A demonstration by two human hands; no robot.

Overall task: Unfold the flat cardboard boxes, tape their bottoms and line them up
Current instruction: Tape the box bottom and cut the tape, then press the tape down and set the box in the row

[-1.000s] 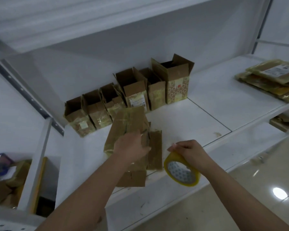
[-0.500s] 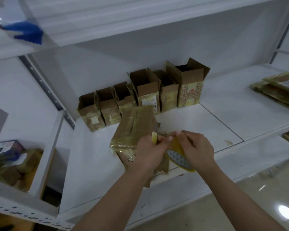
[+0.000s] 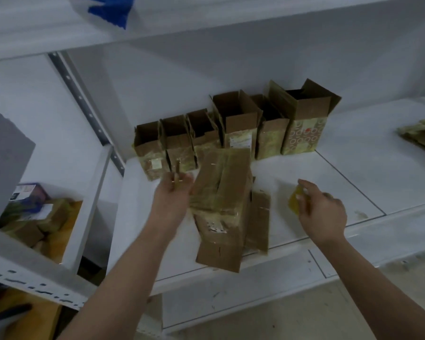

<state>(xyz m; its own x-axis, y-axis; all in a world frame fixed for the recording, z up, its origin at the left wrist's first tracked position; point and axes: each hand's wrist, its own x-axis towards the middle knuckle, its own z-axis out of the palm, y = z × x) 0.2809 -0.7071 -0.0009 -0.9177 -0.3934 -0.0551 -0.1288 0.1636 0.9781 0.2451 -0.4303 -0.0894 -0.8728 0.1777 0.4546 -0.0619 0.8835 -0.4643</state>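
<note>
Hands have separated: left hand [image 3: 173, 195] pinches the tape end [image 3: 176, 171]; right hand [image 3: 320, 212] grips the yellow tape roll [image 3: 295, 201] beside the flat, creased cardboard box [image 3: 222, 204].

Both bare forearms reach forward and up from the near edge, angled toward each other at first, then spreading apart at the wrists. The left hand [image 3: 173, 192] is raised with its back toward the camera, fingers curled, thumb and fingertips pinching something thin at the top. The right hand [image 3: 320, 212] sits well to the right, back turned up, fingers bent and closed round a yellowish object, its wrist slightly cocked.
</note>
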